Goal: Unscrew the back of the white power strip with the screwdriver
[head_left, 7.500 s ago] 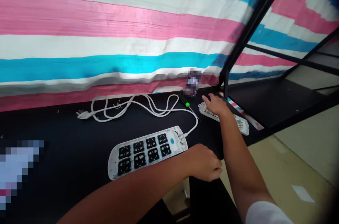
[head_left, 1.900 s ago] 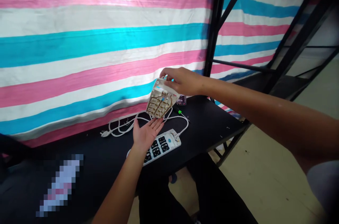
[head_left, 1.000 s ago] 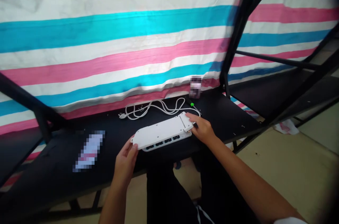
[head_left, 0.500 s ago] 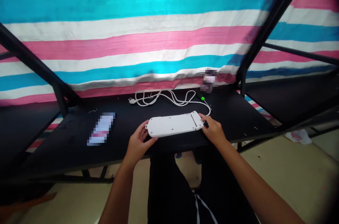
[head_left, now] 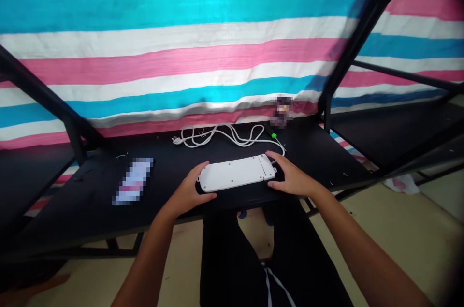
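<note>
The white plastic power strip (head_left: 237, 173), lifted and tilted between the hands a second ago, is now laid flat, back side up, on the black table (head_left: 90, 200). It is gripped at its ends by the left hand (head_left: 188, 192) and right hand (head_left: 292, 179), fingers curled, so the closed housing can probably be pressed together.

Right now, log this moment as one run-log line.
left hand: grips strip's left end | right hand: grips right end | strip: back up, on table | cord: coiled behind | screwdriver: untouched
</note>
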`<state>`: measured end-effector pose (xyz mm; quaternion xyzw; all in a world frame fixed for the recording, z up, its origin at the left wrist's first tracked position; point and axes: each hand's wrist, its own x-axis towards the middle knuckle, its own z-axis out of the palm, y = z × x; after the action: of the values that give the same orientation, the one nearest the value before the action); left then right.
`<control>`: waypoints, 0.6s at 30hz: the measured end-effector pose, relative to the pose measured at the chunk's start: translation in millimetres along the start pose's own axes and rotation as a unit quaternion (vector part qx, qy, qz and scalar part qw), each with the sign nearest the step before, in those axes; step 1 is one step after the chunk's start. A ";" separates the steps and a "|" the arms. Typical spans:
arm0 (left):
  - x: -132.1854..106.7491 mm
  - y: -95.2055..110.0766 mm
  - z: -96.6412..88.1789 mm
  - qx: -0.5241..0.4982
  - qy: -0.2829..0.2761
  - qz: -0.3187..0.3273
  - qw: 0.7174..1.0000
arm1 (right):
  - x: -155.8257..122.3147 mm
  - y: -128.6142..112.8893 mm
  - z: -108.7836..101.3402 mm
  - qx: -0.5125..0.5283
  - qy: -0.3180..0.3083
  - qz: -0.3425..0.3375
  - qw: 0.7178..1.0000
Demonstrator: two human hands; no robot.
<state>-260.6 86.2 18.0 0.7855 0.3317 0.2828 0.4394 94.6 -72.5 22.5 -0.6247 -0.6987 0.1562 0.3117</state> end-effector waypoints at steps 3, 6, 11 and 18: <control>11.0 1.0 -6.9 0.015 -0.026 0.007 1.000 | 25.8 -8.8 -15.7 -0.036 -0.101 -0.015 0.994; 17.1 2.6 -11.5 0.063 -0.050 0.021 0.997 | 48.2 -14.4 -23.7 -0.079 -0.156 -0.029 0.984; 17.0 4.5 -11.8 0.101 -0.039 0.041 0.993 | 58.0 -18.6 -28.2 -0.114 -0.158 -0.064 0.979; 11.5 14.4 -22.2 0.186 -0.030 0.107 0.976 | 50.6 -28.1 -37.8 -0.086 -0.084 -0.077 0.990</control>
<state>-265.9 100.5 42.5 0.8924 0.2793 0.2382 0.2626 95.4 -34.6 80.4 -0.5783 -0.7792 0.1231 0.2081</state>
